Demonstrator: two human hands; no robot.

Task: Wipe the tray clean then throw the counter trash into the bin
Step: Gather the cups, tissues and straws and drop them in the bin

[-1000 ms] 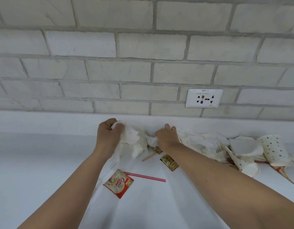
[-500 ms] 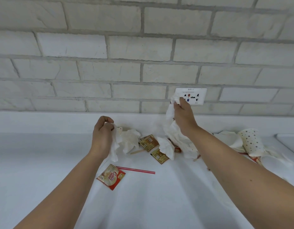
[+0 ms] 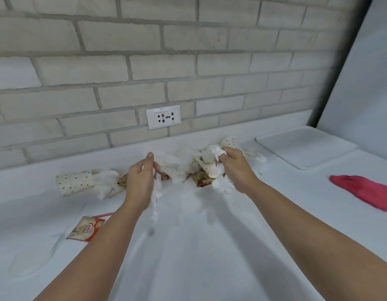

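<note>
Head view: left hand (image 3: 142,183) pinches a crumpled white tissue strip (image 3: 155,205) mid-frame; right hand (image 3: 238,168) clenches a white tissue wad (image 3: 217,152). White rectangular tray (image 3: 305,148), upper right, looks wiped. Dotted paper cup (image 3: 73,183), red-white coffee sachet (image 3: 86,228) etc. not yet binned; no bin visible.

Trash pile (image 3: 183,165) on counter (image 3: 188,246); tray (image 3: 305,148) right; cloth (image 3: 362,192) before tray

A white tray (image 3: 305,149) is laid flat at far right; crumpled tissues (image 3: 179,164), dotted cups (image 3: 74,183) and sachets (image 3: 202,178) are strewn left of it.
</note>
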